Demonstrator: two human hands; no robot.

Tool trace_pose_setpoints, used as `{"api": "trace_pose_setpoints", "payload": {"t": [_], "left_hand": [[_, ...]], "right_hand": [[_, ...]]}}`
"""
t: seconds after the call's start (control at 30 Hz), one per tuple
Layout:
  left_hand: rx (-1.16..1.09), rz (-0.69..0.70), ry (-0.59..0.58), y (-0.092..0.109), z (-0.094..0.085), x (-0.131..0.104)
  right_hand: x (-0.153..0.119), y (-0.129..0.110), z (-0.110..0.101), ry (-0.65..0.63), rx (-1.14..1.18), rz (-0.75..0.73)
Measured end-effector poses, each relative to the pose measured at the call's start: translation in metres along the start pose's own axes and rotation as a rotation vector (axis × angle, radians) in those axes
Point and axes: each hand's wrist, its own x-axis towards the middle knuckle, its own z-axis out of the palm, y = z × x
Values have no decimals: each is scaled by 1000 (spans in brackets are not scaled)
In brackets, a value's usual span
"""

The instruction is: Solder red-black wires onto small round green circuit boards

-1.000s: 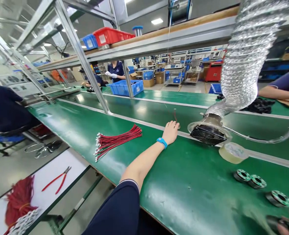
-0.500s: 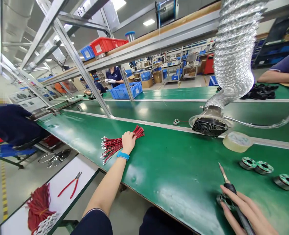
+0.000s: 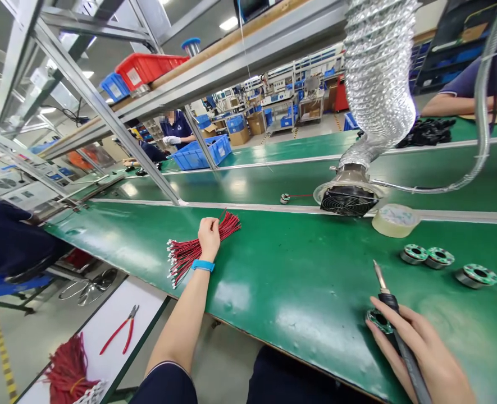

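My left hand (image 3: 209,235), with a blue band at the wrist, is over a fanned bundle of red-and-black wires (image 3: 185,250) with white connectors at one end. Its fingers are pinched, and a wire (image 3: 223,214) rises beside them from the bundle; the fingertips are partly hidden. In my right hand (image 3: 427,342) is a soldering iron (image 3: 408,356), its bare tip pointing away from me. Under those fingers a round metal part with a green circuit ring (image 3: 378,321) sits on the green bench, its lower side covered by the hand.
Several similar ring parts (image 3: 477,276) lie at right, near a tape roll (image 3: 395,220). A fume extractor (image 3: 349,193) hangs over the bench's divider. Red-handled cutters (image 3: 122,331) and another wire bundle (image 3: 68,367) rest on a white side surface. Co-workers sit left and across.
My left hand has risen slightly off the wire bundle, its fingers drawn into a pinch. The right hand keeps its hold on the soldering iron. The whole view has shifted a little.
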Motion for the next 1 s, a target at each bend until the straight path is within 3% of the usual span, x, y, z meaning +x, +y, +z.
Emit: {"api": "trace_pose_setpoints", "payload": {"t": [0.2, 0.3, 0.37, 0.5, 0.67, 0.87, 1.0], "left_hand": [[40, 114, -37, 29, -28, 10], [115, 206, -87, 57, -31, 11], [8, 197, -216, 85, -30, 5], [-529, 115, -727, 156, -25, -32], [-824, 158, -968, 229, -11, -86], [-985, 78, -1260, 270, -9, -117], [-991, 101, -1260, 276, -8, -126]], "right_hand": [[0, -9, 3, 9, 105, 53], [6, -18, -1, 5, 196, 94], [10, -22, -3, 2, 228, 155], [12, -29, -4, 23, 228, 238], [10, -28, -6, 17, 277, 246], [9, -25, -10, -28, 362, 301], [8, -26, -9, -11, 352, 344]]}}
